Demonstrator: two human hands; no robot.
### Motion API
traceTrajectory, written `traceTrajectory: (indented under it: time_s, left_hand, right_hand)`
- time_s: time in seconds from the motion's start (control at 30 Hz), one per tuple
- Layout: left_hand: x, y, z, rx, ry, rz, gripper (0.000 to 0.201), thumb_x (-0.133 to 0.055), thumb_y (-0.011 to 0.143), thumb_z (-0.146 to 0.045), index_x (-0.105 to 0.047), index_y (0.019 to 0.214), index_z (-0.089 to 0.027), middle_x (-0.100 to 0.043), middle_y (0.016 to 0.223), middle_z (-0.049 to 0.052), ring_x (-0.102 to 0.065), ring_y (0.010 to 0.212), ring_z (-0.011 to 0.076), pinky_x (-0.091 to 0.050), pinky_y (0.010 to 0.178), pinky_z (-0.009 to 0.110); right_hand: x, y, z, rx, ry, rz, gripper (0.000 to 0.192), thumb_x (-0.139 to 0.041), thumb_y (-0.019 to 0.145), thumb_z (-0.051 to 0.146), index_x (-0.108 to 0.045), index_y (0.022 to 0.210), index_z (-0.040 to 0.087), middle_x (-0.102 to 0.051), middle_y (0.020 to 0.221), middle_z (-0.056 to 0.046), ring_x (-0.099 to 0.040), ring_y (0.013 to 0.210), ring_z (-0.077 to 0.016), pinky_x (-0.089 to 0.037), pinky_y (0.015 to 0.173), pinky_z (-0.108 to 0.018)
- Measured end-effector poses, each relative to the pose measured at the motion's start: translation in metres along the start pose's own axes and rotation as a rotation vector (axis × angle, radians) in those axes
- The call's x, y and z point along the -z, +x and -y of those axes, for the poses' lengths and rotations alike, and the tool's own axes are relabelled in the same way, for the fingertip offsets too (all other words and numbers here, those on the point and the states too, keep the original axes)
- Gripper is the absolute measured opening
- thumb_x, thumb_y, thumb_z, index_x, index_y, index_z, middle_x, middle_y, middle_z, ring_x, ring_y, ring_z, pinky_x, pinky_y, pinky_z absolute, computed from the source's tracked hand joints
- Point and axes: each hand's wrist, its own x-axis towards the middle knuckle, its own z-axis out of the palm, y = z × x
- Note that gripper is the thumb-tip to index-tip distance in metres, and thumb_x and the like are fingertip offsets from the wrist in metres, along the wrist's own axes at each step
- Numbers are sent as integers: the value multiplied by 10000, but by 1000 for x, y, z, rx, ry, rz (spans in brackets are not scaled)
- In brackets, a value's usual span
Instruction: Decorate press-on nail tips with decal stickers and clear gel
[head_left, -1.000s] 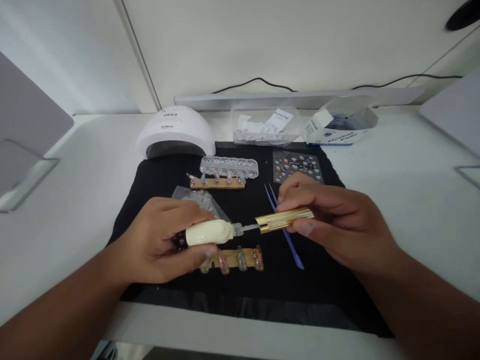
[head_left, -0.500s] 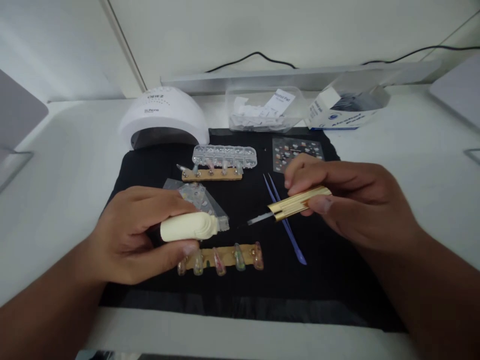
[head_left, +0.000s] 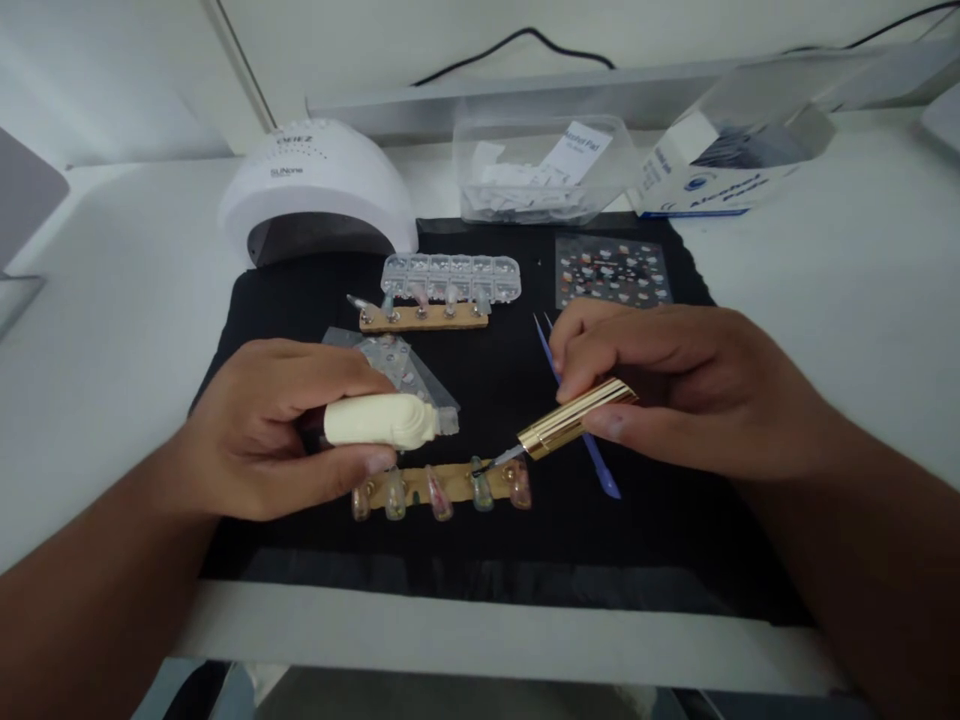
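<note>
My left hand [head_left: 292,430] is closed around a cream nail polish bottle [head_left: 379,421], tipped on its side with its clear neck to the right. Between thumb and fingers, my right hand [head_left: 660,385] grips the gold cap of a nail polish brush [head_left: 577,415]. The brush tip is at a greenish false nail [head_left: 481,485], touching or just over it. That nail sits in a row of several decorated false nails on a tan strip [head_left: 457,478]. Purple tweezers [head_left: 600,468] lie beneath my right hand, partly hidden by it.
On the black mat [head_left: 300,565] are a second strip of nails [head_left: 424,319], a clear rhinestone case [head_left: 450,275] and sticker sheets [head_left: 611,270]. Behind stand a white nail lamp [head_left: 319,190], a plastic tub [head_left: 540,180] and an alcohol pad box [head_left: 720,175].
My right hand has brought the brush down and left, from above the mat to the greenish nail. The camera view has shifted, so the things appear higher. My left hand still holds the bottle.
</note>
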Motion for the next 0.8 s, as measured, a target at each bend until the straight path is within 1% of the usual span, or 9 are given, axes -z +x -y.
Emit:
traceTrajectory:
  time_s: [0.07,0.17,0.33,0.43,0.57,0.67,0.8]
  left_hand:
    - [-1,1,0,-26,21,16,103,-683,905,-249,-667,903,-148,-636,632,-16,-593,510,91,-430,466,179]
    - [-2,1,-1,-29,43,34,124,-661,922,-283,-655,896,-163,-634,627,-15,-605,521,103,-433,470,191]
    - [-4,2,-1,-50,63,42,128,-628,947,-306,-639,902,-186,-614,606,-31,-590,497,108,-426,452,207]
    - [-4,1,-2,-61,89,60,141,-623,951,-322,-630,894,-194,-614,598,-29,-611,509,121,-431,444,217]
    - [-4,-1,-2,-53,107,28,152,-603,966,-342,-621,889,-212,-610,591,-36,-622,508,128,-433,436,225]
    - [-5,-1,-2,-38,116,27,160,-598,967,-358,-627,900,-217,-619,598,-34,-640,518,132,-445,431,224]
    - [-5,-1,-1,-34,114,31,165,-605,961,-373,-630,909,-219,-632,613,-31,-656,539,134,-465,443,217]
  right_hand:
    - [0,0,0,6,-5,15,65,-668,811,157,-682,774,208,-605,640,12,-587,669,-156,-464,630,-331]
    - [1,0,1,16,-9,27,82,-649,809,132,-672,787,208,-578,594,28,-587,676,-159,-472,653,-343]
    - [1,-1,2,17,-7,17,85,-643,814,138,-669,775,208,-572,585,29,-578,668,-157,-469,634,-344]
    - [0,-2,3,16,-15,19,74,-653,806,144,-668,766,205,-596,623,24,-587,669,-153,-476,631,-342]
    - [-2,-3,4,-27,-54,-30,83,-649,797,149,-677,739,201,-629,703,3,-596,676,-153,-462,613,-342]
    - [-3,-2,5,-52,-33,-61,90,-641,801,151,-677,737,203,-623,697,4,-589,670,-155,-460,623,-351]
    - [-4,-1,8,-23,-10,-40,77,-654,800,158,-679,744,205,-620,679,11,-580,649,-145,-463,613,-340]
